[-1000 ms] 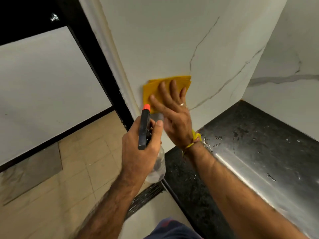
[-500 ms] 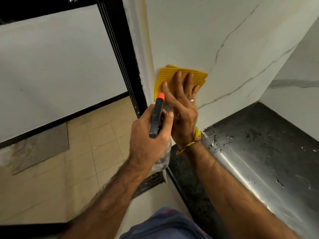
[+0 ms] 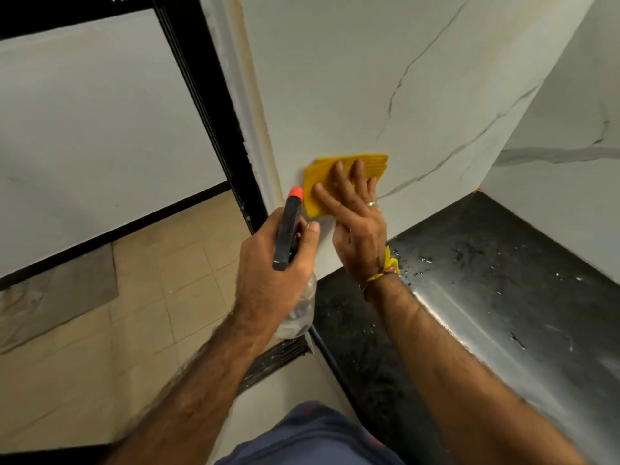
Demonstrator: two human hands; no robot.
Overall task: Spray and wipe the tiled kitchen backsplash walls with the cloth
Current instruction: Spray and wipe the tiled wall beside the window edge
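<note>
A folded yellow cloth [image 3: 375, 164] lies flat against the white marble-veined backsplash wall [image 3: 385, 78], near its left edge and a little above the counter. My right hand [image 3: 359, 223] presses on the cloth with fingers spread, covering most of it. Just left of it, my left hand [image 3: 268, 266] grips a clear spray bottle [image 3: 298, 313] with a black trigger head and an orange nozzle [image 3: 296, 192]. The nozzle points up toward the wall beside the cloth.
A dark polished counter [image 3: 503, 297] with water droplets runs to the right below the wall. A second white tiled wall [image 3: 570, 162] meets it at the corner. A black door frame [image 3: 208, 105] stands left, with beige floor tiles [image 3: 151, 297] and a floor grate [image 3: 278, 360] below.
My right hand has slid the cloth along the wall, from the middle toward the left edge, then slightly lower. My left hand keeps the bottle beside it.
</note>
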